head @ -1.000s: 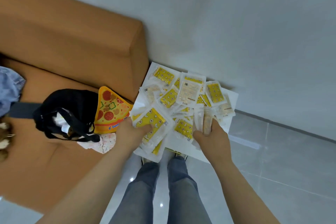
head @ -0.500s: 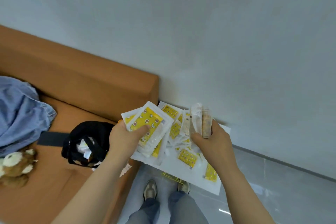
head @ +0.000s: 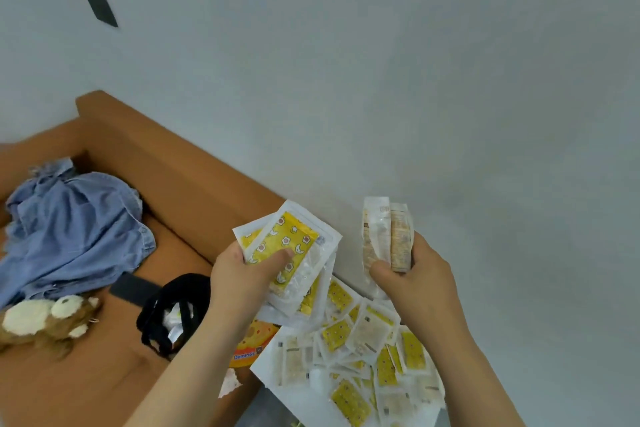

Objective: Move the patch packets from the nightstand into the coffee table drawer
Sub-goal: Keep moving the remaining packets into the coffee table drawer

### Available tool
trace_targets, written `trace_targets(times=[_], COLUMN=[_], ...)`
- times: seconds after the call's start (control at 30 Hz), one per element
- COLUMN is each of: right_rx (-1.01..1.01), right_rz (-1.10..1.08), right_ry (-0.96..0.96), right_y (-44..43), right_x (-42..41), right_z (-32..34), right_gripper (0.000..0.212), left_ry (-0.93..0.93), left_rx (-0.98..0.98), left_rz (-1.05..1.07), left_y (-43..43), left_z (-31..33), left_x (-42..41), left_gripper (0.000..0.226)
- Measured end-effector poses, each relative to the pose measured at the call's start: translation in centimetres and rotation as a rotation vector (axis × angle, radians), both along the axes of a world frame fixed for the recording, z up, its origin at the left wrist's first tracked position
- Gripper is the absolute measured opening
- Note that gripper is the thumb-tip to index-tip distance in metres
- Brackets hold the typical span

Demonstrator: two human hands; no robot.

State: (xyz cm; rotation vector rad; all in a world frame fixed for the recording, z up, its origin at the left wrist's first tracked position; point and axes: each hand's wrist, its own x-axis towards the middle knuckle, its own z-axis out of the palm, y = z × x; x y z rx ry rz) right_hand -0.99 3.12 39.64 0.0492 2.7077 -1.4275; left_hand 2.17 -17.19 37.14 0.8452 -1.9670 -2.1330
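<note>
Above a desk (head: pixel 266 373) strewn with loose packets (head: pixel 350 402), the left hand (head: pixel 242 276) fingers grasp fanned yellow packets (head: pixel 281 243); the right hand (head: pixel 420 282) fingers grasp a pale bundle (head: pixel 387 236).

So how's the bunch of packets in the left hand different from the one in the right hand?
The left bunch, in the left hand, shows yellow fronts with stars and moons; the right bunch, in the right hand, shows pale beige. The left bunch is fanned out and tilted; the right bunch is squeezed together, standing upright. Both are white-edged packets held above the pile.
</note>
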Motion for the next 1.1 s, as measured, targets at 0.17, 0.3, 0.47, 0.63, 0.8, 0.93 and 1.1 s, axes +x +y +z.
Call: trace_targets(times=[0.17,0.3,0.47,0.63,0.8,0.93,1.1], right_rx=[-0.014,-0.009,-0.005,-0.041,-0.056,-0.054,-0.074], right_rz=[0.14,0.287,0.472,0.637,0.787,0.897,1.01], right_ry=[0.038,0.055,0.063,0.065,0.097,0.132,0.154], right_y=[1.4,1.0,-1.1,-4.4,-7.8,-9.9,-12.2], right_x=[-1.6,-2.0,-1.2,0.6,3.3,6.2,11.3], right_z=[1.7,2.4,2.5,2.8,3.5,4.1,4.9], right_gripper=[0.013,0.012,0.015,0.025,0.026,0.024,0.024], left_ry=[0.041,0.058,0.043,0.052,0.041,0.051,0.07], left_rx=[-0.014,-0.013,-0.031,-0.058,-0.063,-0.047,-0.033], left_rz=[0.128,0.268,0.423,0.576,0.717,0.791,0.903], left_y=[2.3,3.1,2.3,1.2,-0.1,-0.6,-1.1], left_z=[1.6,2.8,3.8,4.7,4.5,4.6,5.0], left_x=[1.0,3.4,7.0,11.2,15.7,19.3,25.3], left_gripper=[0.02,0.021,0.025,0.023,0.024,0.026,0.03])
